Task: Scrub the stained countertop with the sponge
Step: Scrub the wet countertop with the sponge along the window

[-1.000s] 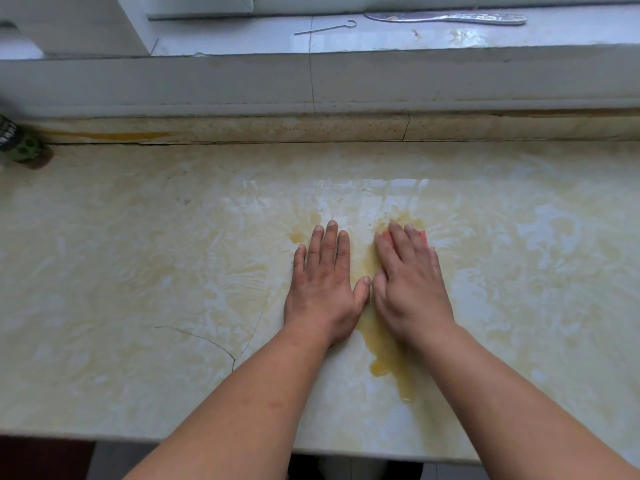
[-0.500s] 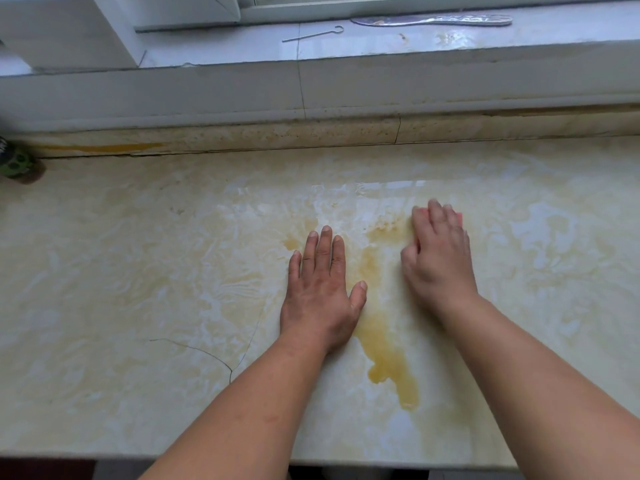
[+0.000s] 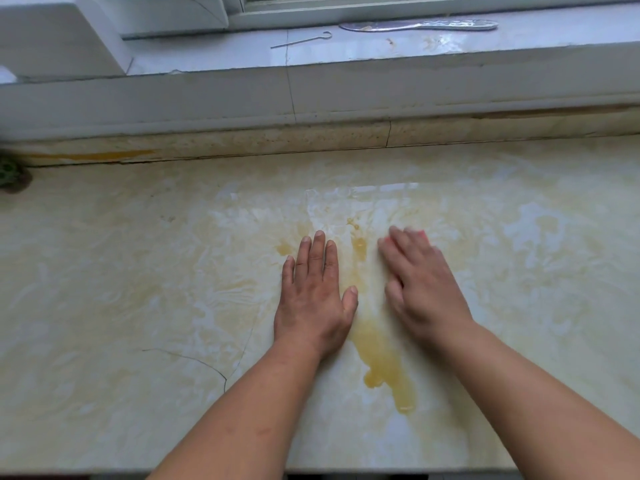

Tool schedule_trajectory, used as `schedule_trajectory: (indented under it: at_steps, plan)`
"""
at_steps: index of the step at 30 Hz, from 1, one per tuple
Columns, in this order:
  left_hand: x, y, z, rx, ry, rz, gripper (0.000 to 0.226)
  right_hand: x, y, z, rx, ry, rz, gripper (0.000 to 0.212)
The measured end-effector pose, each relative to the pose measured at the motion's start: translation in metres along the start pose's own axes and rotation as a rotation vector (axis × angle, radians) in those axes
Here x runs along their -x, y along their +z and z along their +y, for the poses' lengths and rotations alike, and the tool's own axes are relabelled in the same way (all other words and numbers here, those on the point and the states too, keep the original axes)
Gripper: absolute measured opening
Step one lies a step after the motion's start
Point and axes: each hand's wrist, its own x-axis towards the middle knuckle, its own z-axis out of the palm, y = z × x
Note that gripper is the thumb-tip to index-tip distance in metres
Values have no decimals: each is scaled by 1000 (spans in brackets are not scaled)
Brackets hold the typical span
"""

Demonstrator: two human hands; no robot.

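A cream marble countertop [image 3: 138, 289] carries a yellow stain [image 3: 381, 358] that runs from its middle toward the front edge. My left hand [image 3: 313, 299] lies flat on the counter just left of the stain, fingers straight. My right hand [image 3: 420, 289], blurred by motion, presses flat on a pink sponge [image 3: 420, 233]. Only a sliver of the sponge shows past the fingertips; the rest is hidden under the hand. The sponge sits just right of the stain's upper part.
A raised stone backsplash [image 3: 311, 140] borders the counter's far side, with a window sill [image 3: 346, 53] above it. On the sill lie a thin metal hook [image 3: 301, 39] and a flat silvery insole-shaped piece [image 3: 419, 25]. A dark green object [image 3: 10, 174] stands at the far left. A crack [image 3: 194, 358] crosses the counter.
My right hand with the sponge slid right and away over the first half second, then came back left toward the stain. My left hand has stayed flat in place.
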Motion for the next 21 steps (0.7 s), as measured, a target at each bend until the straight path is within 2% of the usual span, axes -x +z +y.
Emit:
schedule_trajectory:
  at_steps: [2,4,10,12,15,17,19,21]
  plan:
    - [1,0,1,2,-3,4,92,-35,-6,-4,-10,102,48,71]
    - [1,-1,0,3,-3,7,91,-61,-6,-15,-9,105,37,66]
    - [0,0,0,-13,-8,2,92,-48,-2,-24,63,-185,-114,67]
    - [1,0,0,-2,-4,4,91,-46,-11,-2,64,-88,-80,69]
    - [1,-1,1,4,-4,2,87,-34,-22,37,38,157,106,71]
    - [2,-1,0,-3,-5,0,84,-33,-23,48,22,272,172,69]
    - [1,0,0,-5,-6,0,84,-43,-21,40,-8,326,174,69]
    - [1,0,1,-9,-11,4,86,-58,-19,18,-23,284,117,68]
